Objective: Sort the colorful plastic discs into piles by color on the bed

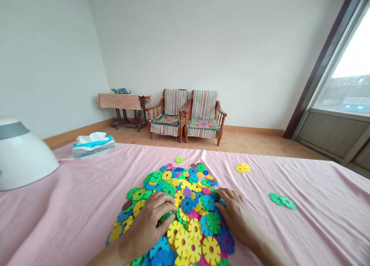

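A pile of flat, notched plastic discs (184,241) in yellow, blue, green, pink and purple lies in front of me. Over its left part rests my left hand (154,216), palm down, its fingers loosely bent and the thumb apart; green discs show in the gap. My right hand (232,210) touches the pile's right edge with thumb and fingers apart. A bit of blue shows between them. The undersides of both hands are hidden. Apart from the pile, to the right, lie two green discs (287,202) and some yellow discs (243,168).
A pink cloth (318,227) covers the surface under the pile. Beyond the pile is a lone light-green disc (179,159). At the left stand a tissue pack (94,147) and a white, rounded object (27,158). Two armchairs (204,108) are against the far wall.
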Demonstrator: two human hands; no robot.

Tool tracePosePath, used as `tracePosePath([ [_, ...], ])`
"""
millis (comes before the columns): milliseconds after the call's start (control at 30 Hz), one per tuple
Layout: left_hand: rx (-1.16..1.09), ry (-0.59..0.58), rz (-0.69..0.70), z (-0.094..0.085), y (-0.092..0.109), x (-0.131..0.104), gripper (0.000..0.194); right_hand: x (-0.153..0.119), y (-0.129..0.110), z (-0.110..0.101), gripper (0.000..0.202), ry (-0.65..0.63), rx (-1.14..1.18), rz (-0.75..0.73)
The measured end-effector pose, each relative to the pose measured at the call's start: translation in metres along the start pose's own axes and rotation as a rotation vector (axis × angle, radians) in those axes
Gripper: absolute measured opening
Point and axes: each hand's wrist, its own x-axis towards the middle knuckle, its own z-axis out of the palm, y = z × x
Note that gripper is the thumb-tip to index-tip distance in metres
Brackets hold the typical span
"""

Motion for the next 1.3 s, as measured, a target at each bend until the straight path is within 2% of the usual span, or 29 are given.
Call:
tracePosePath([
  [133, 0.0, 0.008, 0.003, 0.0, 0.0, -0.001, 0.018, -0.002, 0.008, 0.003, 0.019, 0.029, 0.014, -0.003],
  [233, 0.006, 0.011, 0.002, 0.0, 0.0, -0.001, 0.018, -0.004, 0.009, 0.005, 0.021, 0.058, 0.037, -0.009],
  [367, 0.011, 0.012, 0.008, 0.001, -0.001, -0.001, 0.017, -0.004, 0.016, 0.002, 0.025, 0.195, 0.03, 0.068],
  [467, 0.018, 0.016, 0.016, 0.002, -0.004, -0.001, 0.016, -0.003, 0.036, -0.012, 0.023, 0.348, -0.003, 0.204],
  [567, 0.021, 0.015, 0.025, 0.003, -0.005, -0.002, 0.018, -0.005, 0.068, -0.035, 0.025, 0.433, -0.125, 0.438],
  [733, 0.019, 0.024, 0.029, 0.003, -0.006, -0.002, 0.019, -0.024, 0.123, -0.068, 0.038, 0.383, -0.363, 0.784],
  [800, 0.021, 0.025, 0.028, 0.003, -0.005, -0.002, 0.019, -0.031, 0.137, -0.074, 0.042, 0.371, -0.403, 0.86],
  [867, 0.024, 0.021, 0.022, 0.002, -0.005, -0.002, 0.018, -0.033, 0.142, -0.075, 0.044, 0.426, -0.435, 0.865],
  [967, 0.026, 0.012, 0.015, 0.001, -0.004, -0.001, 0.017, -0.025, 0.129, -0.07, 0.043, 0.506, -0.306, 0.724],
  [1033, 0.028, 0.01, 0.014, 0.001, -0.004, -0.001, 0.016, -0.015, 0.105, -0.064, 0.036, 0.457, -0.094, 0.559],
  [1100, 0.03, 0.012, 0.015, 0.002, -0.003, -0.001, 0.015, -0.008, 0.071, -0.055, 0.03, 0.327, 0.095, 0.363],
  [1200, 0.032, 0.02, 0.02, 0.002, -0.003, -0.001, 0.016, -0.007, 0.019, -0.04, 0.022, 0.061, 0.266, 0.085],
  [1300, 0.032, 0.019, 0.022, 0.001, -0.002, -0.002, 0.017, -0.016, -0.017, -0.027, 0.008, -0.04, 0.241, -0.025],
])
